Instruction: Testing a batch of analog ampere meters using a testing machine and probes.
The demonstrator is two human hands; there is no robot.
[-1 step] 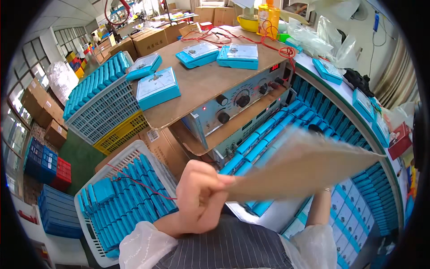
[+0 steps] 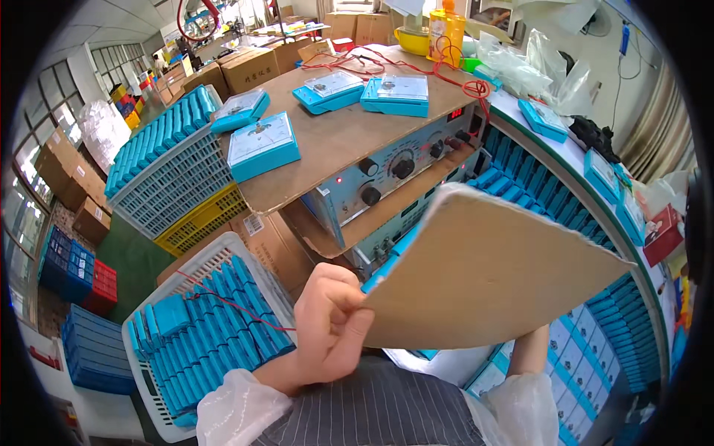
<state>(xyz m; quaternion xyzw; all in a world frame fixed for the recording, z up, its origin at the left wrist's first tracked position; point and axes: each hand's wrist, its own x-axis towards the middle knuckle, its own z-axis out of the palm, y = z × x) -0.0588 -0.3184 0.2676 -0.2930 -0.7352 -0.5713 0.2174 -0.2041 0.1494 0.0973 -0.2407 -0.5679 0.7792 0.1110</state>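
My left hand grips the near left corner of a large brown cardboard sheet, thumb on top and fingers curled under. The sheet is tilted up in front of me and covers rows of blue boxed meters on the bench. My right forearm reaches up under the sheet's near edge, and the right hand itself is hidden behind it.
A grey test unit with knobs sits under a cardboard top carrying blue panel meters and red wires. A white basket of blue meters is at my lower left. Grey and yellow crates stand behind it, cartons beyond.
The cardboard sheet, seen nearly edge-on before, has tilted up so its broad face shows. My left hand keeps its grip on the corner.
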